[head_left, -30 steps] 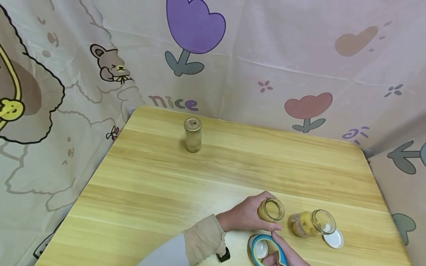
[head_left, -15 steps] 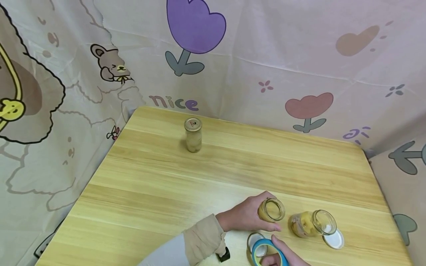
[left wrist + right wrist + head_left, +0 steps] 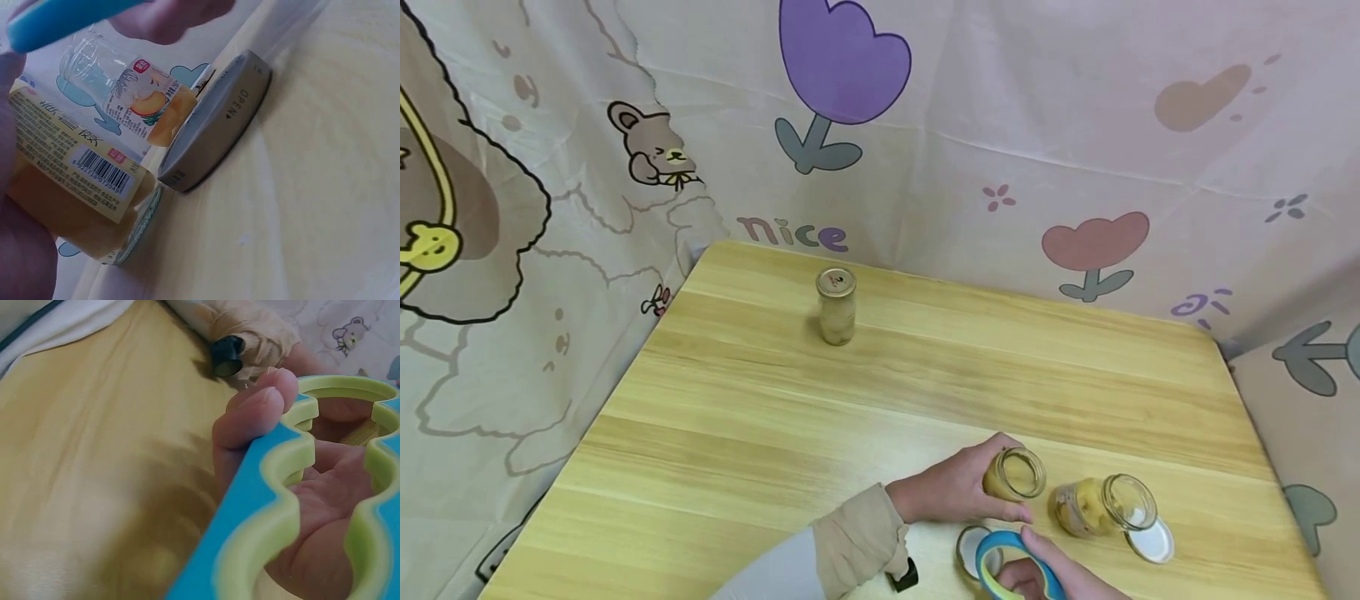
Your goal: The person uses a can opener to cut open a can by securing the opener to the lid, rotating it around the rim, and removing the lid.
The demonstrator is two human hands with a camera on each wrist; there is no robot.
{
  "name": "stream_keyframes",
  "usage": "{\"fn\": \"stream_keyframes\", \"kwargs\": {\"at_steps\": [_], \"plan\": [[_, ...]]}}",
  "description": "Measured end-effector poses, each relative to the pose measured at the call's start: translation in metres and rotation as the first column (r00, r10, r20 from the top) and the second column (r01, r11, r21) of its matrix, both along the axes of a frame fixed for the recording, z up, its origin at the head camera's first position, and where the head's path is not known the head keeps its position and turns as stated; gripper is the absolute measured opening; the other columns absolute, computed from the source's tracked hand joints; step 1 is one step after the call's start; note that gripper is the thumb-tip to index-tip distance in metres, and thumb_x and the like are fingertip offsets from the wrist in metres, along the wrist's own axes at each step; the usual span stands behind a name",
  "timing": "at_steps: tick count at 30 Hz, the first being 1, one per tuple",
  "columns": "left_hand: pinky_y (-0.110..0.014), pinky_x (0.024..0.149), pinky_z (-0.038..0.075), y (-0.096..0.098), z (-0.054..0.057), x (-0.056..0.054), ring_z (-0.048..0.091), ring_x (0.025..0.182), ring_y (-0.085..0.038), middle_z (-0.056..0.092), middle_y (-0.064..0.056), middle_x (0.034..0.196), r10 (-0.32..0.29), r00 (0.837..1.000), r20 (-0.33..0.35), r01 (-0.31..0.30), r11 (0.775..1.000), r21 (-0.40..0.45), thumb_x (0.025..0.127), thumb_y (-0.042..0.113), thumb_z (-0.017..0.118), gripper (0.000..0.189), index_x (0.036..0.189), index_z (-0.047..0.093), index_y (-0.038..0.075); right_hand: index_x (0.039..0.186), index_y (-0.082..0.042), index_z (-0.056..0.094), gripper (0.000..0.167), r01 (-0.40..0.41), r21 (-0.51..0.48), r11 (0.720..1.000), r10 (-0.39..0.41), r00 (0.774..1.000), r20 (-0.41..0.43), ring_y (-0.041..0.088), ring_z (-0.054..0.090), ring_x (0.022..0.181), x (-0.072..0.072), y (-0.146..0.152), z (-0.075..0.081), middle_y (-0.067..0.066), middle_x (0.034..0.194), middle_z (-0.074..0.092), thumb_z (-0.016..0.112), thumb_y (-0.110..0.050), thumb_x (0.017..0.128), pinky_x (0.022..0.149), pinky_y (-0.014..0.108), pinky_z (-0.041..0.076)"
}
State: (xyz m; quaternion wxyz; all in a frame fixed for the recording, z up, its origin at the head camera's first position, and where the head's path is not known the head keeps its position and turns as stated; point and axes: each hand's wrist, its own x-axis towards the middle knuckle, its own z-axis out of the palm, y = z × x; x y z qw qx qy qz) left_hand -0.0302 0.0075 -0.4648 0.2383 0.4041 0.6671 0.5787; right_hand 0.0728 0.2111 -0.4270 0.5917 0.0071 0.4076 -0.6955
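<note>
There are three jars [image 3: 838,317], three lids [image 3: 1152,543] and one blue opener [image 3: 249,490].

Wide bare stretch of table [image 3: 722,400] runs left of and beyond the left hand [image 3: 955,487], room for a hand to pass on either side of the capped jar [image 3: 837,312], the rear patterned curtain [image 3: 955,158] limiting reach behind. Front right is tight: held jar [image 3: 1002,485] and uncapped jar [image 3: 1078,508] leave only a narrow gap, with a far lid [image 3: 1152,542] beyond. Nearer, the right hand [image 3: 1060,568] with its blue-and-green tool [image 3: 997,540], the near lid [image 3: 970,550], a black object [image 3: 907,575] and the left sleeve [image 3: 857,537] obstruct the front approach.
</note>
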Motion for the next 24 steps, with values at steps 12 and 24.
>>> {"fn": "stream_keyframes", "kwargs": {"at_steps": [12, 24], "plan": [[-0.019, 0.105, 0.046, -0.008, 0.011, -0.006, 0.057, 0.116, 0.003, 0.062, 0.010, 0.131, 0.046, 0.935, -0.351, -0.125, 0.971, -0.206, 0.089, 0.051, 0.078, 0.071, 0.145, 0.044, 0.024, 0.127, -0.020, 0.062, 0.067, 0.007, -0.092, 0.996, -0.009, 1.000, -0.021, -0.001, 0.069, 0.102, 0.004, 0.001, 0.009, -0.015, 0.115, 0.071, 0.006, -0.053, 0.111, 0.094, 0.017, 0.056], [-0.047, 0.123, 0.034, -0.048, 0.041, -0.035, 0.055, 0.135, -0.015, 0.063, 0.000, 0.140, 0.094, 0.908, -0.407, -0.212, 0.944, -0.254, 0.084, 0.047, 0.083, 0.079, 0.148, 0.048, 0.018, 0.124, -0.020, 0.061, 0.062, -0.002, -0.080, 0.997, -0.002, 0.999, -0.048, -0.004, 0.067, 0.095, 0.006, 0.002, 0.013, -0.016, 0.110, 0.069, 0.012, -0.055, 0.111, 0.087, 0.013, 0.054]]}}
